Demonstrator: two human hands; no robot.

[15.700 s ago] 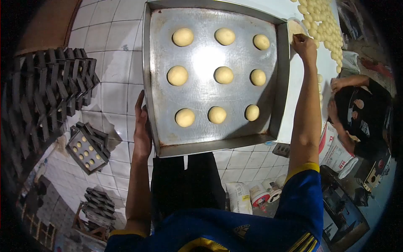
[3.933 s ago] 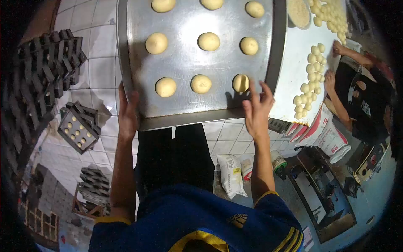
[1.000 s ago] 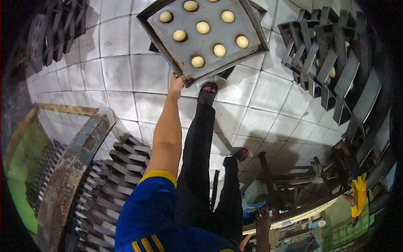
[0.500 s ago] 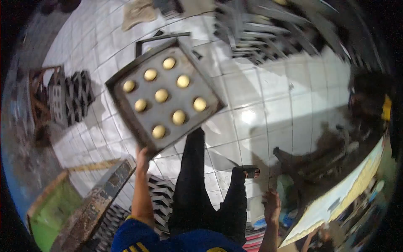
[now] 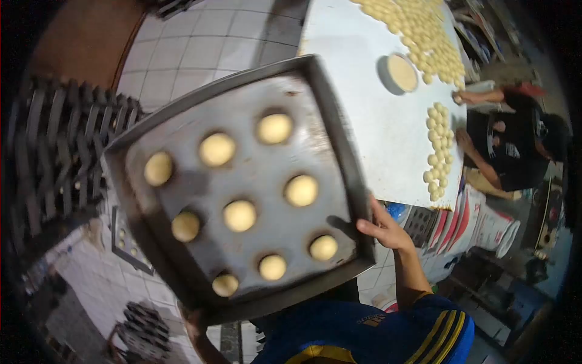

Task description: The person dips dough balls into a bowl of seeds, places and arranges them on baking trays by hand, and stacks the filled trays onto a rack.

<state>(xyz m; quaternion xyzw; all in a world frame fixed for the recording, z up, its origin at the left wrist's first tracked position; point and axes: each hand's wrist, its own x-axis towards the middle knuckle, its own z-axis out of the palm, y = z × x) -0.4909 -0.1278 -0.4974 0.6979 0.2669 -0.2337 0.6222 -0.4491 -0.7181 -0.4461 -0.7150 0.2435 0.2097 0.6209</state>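
A square metal tray (image 5: 248, 306) is held up in front of me, tilted in view, with several round dough balls (image 5: 239, 216) spaced out in rows on it. My right hand (image 5: 388, 227) grips the tray's right wall, thumb over the rim and fingers outside. At the tray's lower left corner is my left hand (image 5: 195, 321), mostly hidden below the metal; its fingers seem wrapped on the edge. Beyond the tray stands a white table (image 5: 364, 133) bearing a bowl (image 5: 402, 73) of pale crumbly contents and many small dough balls (image 5: 439, 145).
Across the table, a person in a black shirt (image 5: 506, 142) has both hands at its edge. Stacked trays (image 5: 57, 164) rise at the left. Another tray (image 5: 130, 249) with dough balls lies on the tiled floor. Sacks (image 5: 479, 224) stand beyond the table's near corner.
The view has turned from the floor and stacks to the white table. The tray is now closer and larger in view. My right hand, earlier free, now holds its right side.
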